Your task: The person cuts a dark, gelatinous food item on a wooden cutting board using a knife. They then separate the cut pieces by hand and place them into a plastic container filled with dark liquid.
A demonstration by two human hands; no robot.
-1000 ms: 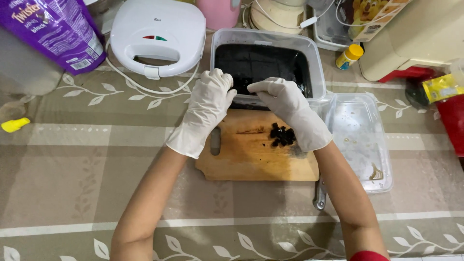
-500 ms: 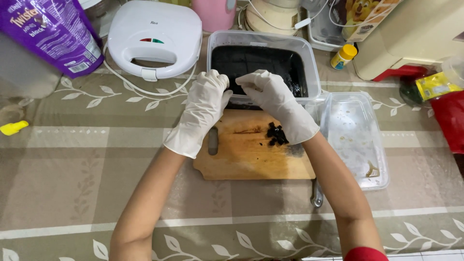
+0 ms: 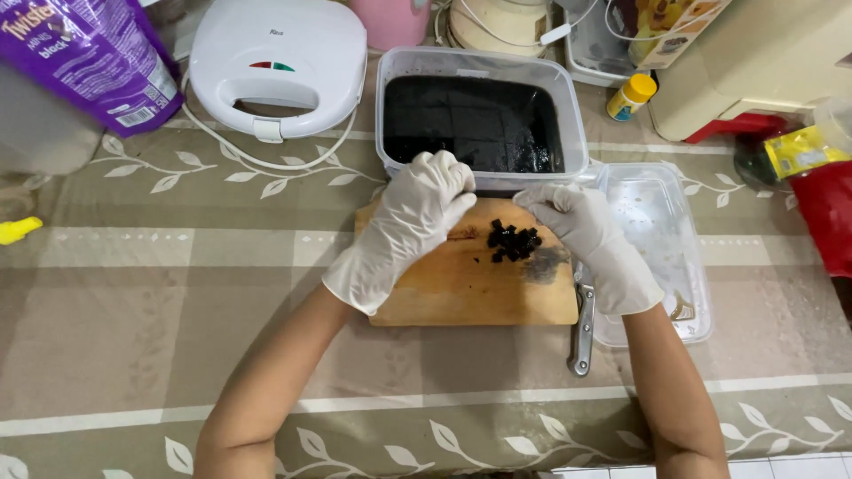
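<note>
Both gloved hands hovered over the wooden cutting board (image 3: 461, 284). The left hand (image 3: 413, 222) curled loosely, holding nothing visible. The right hand (image 3: 581, 235) rested empty beside the black jelly cubes (image 3: 513, 241), probably just dropped there for cutting.

— What is the left hand (image 3: 410, 226) covering?

— It is hiding the near left corner of the wooden cutting board (image 3: 461, 284) and part of the container's (image 3: 479, 182) front wall; whether its fingertips are gripping anything cannot be told.

— And by the right hand (image 3: 581, 239)?

— The knife (image 3: 581, 333) is lying partly under the wrist — only its metal handle is showing. The purple bag (image 3: 80, 49) far left of the left hand is getting cut off by the top edge.
</note>
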